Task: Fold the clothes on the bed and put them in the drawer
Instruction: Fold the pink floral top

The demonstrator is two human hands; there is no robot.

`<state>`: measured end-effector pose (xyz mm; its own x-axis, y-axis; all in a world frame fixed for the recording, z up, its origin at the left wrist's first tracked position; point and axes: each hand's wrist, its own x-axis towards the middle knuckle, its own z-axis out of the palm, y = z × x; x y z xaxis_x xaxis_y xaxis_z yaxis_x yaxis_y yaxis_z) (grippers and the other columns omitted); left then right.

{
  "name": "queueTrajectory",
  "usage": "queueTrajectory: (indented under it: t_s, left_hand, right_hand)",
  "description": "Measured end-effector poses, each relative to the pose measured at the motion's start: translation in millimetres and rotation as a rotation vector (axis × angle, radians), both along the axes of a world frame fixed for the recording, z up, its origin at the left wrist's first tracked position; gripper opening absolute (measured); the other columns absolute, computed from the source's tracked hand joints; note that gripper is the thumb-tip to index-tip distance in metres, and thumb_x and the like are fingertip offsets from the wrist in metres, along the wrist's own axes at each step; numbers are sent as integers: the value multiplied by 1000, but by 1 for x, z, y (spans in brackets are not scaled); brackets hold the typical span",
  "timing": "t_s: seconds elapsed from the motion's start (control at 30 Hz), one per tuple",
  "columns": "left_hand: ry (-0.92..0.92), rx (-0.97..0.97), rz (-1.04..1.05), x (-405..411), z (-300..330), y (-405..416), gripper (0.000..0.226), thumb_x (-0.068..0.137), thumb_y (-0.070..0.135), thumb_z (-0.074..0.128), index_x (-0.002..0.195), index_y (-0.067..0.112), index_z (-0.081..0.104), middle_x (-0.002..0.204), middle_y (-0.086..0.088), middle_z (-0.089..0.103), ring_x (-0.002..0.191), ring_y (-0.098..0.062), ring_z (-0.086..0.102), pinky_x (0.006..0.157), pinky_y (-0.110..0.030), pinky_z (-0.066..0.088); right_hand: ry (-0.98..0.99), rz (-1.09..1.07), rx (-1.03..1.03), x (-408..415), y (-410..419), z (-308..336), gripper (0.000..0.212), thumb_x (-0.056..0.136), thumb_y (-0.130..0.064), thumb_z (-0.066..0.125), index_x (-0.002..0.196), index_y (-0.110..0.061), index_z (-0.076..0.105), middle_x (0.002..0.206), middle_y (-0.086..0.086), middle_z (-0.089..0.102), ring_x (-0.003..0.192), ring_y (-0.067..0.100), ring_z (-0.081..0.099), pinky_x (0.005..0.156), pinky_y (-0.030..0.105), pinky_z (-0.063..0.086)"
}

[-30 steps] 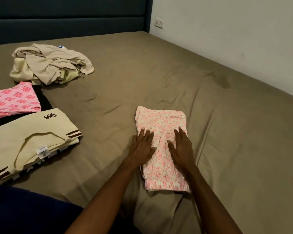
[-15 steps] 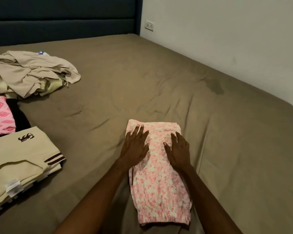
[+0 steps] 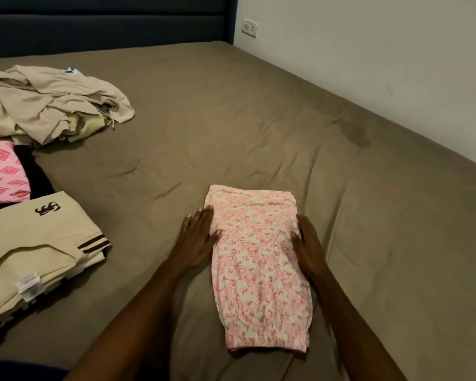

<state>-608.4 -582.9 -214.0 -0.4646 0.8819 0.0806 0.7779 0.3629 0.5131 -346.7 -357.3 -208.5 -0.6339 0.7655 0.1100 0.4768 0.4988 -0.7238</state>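
- A person leans over a bed (image 3: 259, 111) covered with an olive-brown sheet; both bare forearms reach forward from the bottom of the view.
- A pink floral garment (image 3: 256, 259) lies on the sheet near the bed's front edge, folded into a long narrow panel running away from the person, with a gathered hem at the near end.
- The left hand (image 3: 197, 237) rests flat on the sheet against the garment's left edge, fingers straight and together, thumb touching the cloth.
- The right hand (image 3: 308, 243) mirrors it along the right edge, fingers straight, lying partly on the cloth. Neither hand grips anything; both look spread and pressing lightly.
- The hands flank the far half of the panel; the near half lies free between the forearms.
- The cloth looks thin, light and limp. It will likely sag and unfold if lifted by one corner, and may slide on the smooth sheet.
- A sensible hold seems to be the near hem, pinched at both corners and carried over to the far end, or both palms slid underneath to lift it as one flat bundle.
- To the left, well apart, lie a folded cream shirt (image 3: 39, 257), a pink diamond-patterned piece (image 3: 3, 171) and a rumpled beige pile (image 3: 52, 103) not yet folded.
- No drawer is in view.
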Motion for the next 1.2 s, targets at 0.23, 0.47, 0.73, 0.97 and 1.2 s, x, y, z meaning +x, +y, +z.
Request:
queueTrajectory:
  t_s: [0.23, 0.47, 0.73, 0.97, 1.2]
  left_hand:
    - [243, 82, -283, 44, -7, -83, 84, 92, 39, 50, 164, 25, 9, 172, -9, 3, 158, -28, 0, 126, -54, 5]
    - [419, 173, -366, 73, -7, -94, 71, 93, 56, 58, 155, 25, 43, 162, -7, 37, 148, -26, 38, 115, -43, 30]
    - [539, 228, -452, 102, -16, -78, 60, 84, 34, 75, 140, 19, 61, 146, -11, 57, 132, -27, 56, 108, -48, 41]
    - [542, 335, -451, 104, -27, -78, 52, 83, 27, 79, 133, 19, 67, 140, -7, 63, 128, -24, 59, 109, -45, 40]
    - [-259, 338, -14, 81, 37, -35, 32, 87, 32, 54, 74, 8, 70, 68, -4, 69, 61, -13, 61, 63, -37, 49]
  right_hand:
    - [-2, 27, 60, 106, -80, -1, 44, 107, -29, 55, 151, -27, 52, 161, -9, 42, 147, 8, 40, 119, 40, 40]
    - [54, 131, -62, 131, -83, 15, 48, 91, -28, 75, 137, -34, 66, 146, -16, 56, 135, 6, 53, 111, 41, 50]
    - [-18, 184, 133, 113, -78, 5, 45, 89, -42, 73, 133, -49, 65, 116, -15, 51, 112, 14, 48, 86, 49, 55]
    - [-3, 403, 223, 93, -74, 22, 22, 80, -53, 83, 102, -50, 79, 164, -5, 35, 152, 22, 25, 118, 39, 25]
    - [191, 429, -404, 36, -29, 77, 18, 95, 1, 66, 103, -3, 81, 116, 7, 77, 111, 20, 73, 96, 31, 57]
